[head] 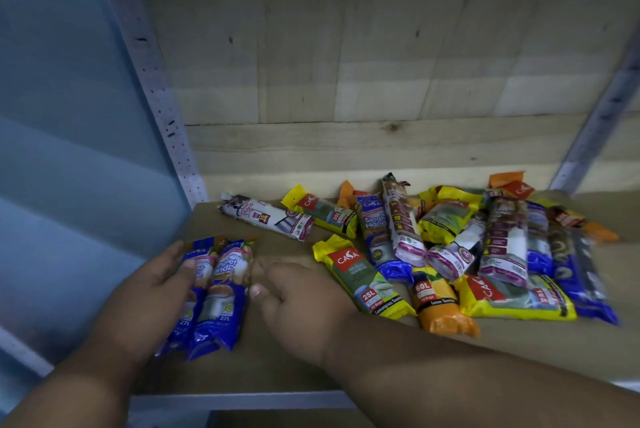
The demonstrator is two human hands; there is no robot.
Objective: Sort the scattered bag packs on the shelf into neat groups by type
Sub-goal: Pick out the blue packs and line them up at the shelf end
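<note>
Two blue Casa singlet-handle packs (223,292) lie side by side at the shelf's front left. My left hand (152,289) rests against the left one, thumb lying over it. My right hand (298,299) sits just right of the pair with fingers curled, its thumb tip touching the right pack's edge. A white drawstring pack (266,216) lies alone behind them. Yellow 25L packs (363,278), an orange 60L pack (440,303) and several mixed packs (502,240) are heaped to the right.
The wooden shelf board (277,355) has bare room between the blue pair and the heap. A plank back wall (346,81) closes the rear. Perforated metal uprights stand at the left (156,81) and right (595,122).
</note>
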